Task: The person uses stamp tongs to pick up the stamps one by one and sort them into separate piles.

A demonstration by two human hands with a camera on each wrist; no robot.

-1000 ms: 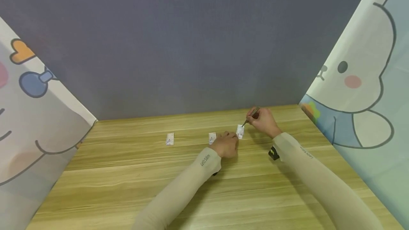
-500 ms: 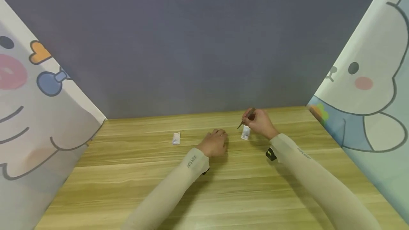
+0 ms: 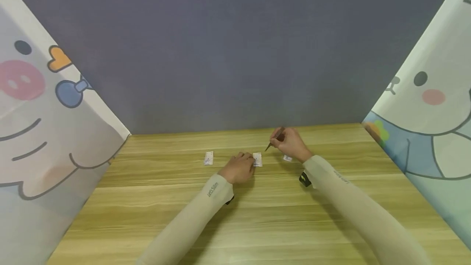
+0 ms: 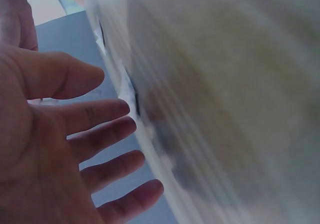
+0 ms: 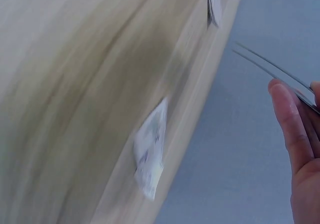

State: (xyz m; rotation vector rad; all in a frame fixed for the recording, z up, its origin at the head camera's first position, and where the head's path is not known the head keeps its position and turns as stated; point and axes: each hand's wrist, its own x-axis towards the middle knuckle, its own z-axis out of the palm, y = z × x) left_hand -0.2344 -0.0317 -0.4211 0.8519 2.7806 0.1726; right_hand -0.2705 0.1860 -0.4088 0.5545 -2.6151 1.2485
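Rightmost packet (image 3: pixel 288 158) partly hidden, its print (image 5: pixel 144 158) unreadable

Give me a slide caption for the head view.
Right hand holds tweezers above a wooden table; left hand near the middle of three white slips.

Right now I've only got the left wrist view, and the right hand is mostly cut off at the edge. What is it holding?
Observer: Tweezers, pinched in the right hand; the head view shows them pointing down and to the left.
Operator: Are they gripping anything?
Observer: No. The right wrist view shows their free ends apart, with nothing between them.
Operator: And is there anything on the left of the left hand?
Observer: Yes. In the head view, a printed white slip lies on the wooden table there, apart from the hand.
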